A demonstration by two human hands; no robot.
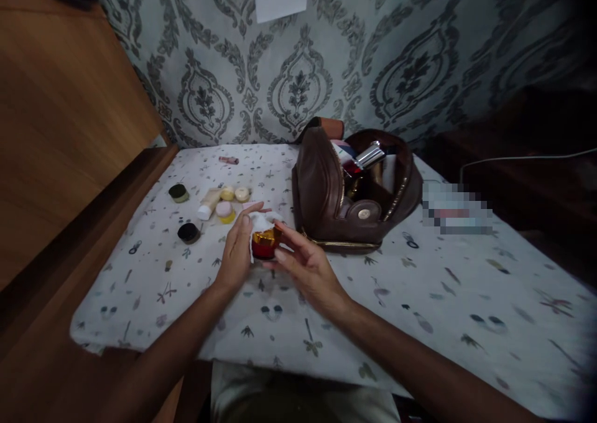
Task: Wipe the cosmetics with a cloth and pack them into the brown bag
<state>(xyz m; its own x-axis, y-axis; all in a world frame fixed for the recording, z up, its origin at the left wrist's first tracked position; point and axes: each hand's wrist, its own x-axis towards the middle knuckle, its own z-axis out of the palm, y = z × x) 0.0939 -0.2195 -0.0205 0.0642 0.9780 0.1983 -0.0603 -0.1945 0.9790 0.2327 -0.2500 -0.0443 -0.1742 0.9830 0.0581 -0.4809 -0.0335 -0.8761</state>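
Between my two hands is a small cosmetic jar [265, 249], dark red below with a shiny gold upper part. My right hand [313, 269] grips the jar from the right, thumb low and fingers near its top. A white wipe [262, 223], perhaps tissue or cloth, is in my left hand [237, 249] and lies against the jar's left and far sides. Some left fingers are hidden behind the wipe. Just beyond my left hand are a cream tube [209, 204] with a white cap and a small yellow jar [226, 212] with a pale lid.
An unzipped brown leather bag [321, 193] full of cosmetics stands right of my hands. Two dark round containers [189, 232] and a small pink tube [228, 160] lie left. A patterned cloth [298, 342] covers the table. A wooden panel [69, 130] borders the left; a blurred-out item lies right.
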